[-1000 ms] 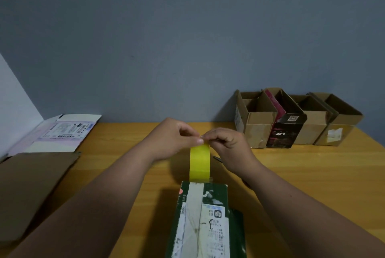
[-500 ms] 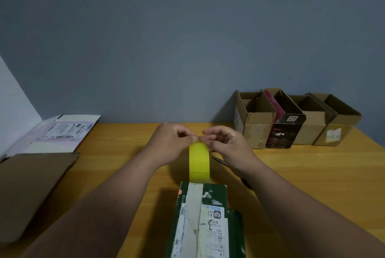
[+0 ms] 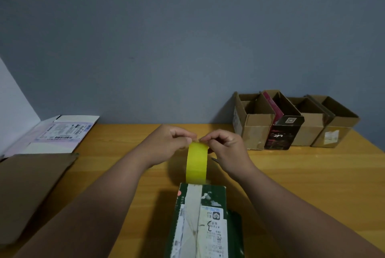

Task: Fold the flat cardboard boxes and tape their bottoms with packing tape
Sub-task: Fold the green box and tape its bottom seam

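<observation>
A roll of yellow packing tape [image 3: 196,163] stands on edge just beyond a dark green box [image 3: 201,220] lying bottom up near me, with white labels and an old pale tape strip on it. My left hand [image 3: 169,144] and my right hand [image 3: 226,147] meet at the top of the roll, fingertips pinching at the tape there. I cannot make out the tape's loose end.
Flat cardboard blanks lie at the left: a brown one [image 3: 29,187] and a white labelled one [image 3: 60,134]. Several folded boxes [image 3: 295,124] stand in a row at the back right by the grey wall. A thin dark object [image 3: 214,160] peeks out behind my right wrist.
Both hands have shifted slightly on the top of the roll, the fingertips picking at the tape. The roll and the green box have stayed put.
</observation>
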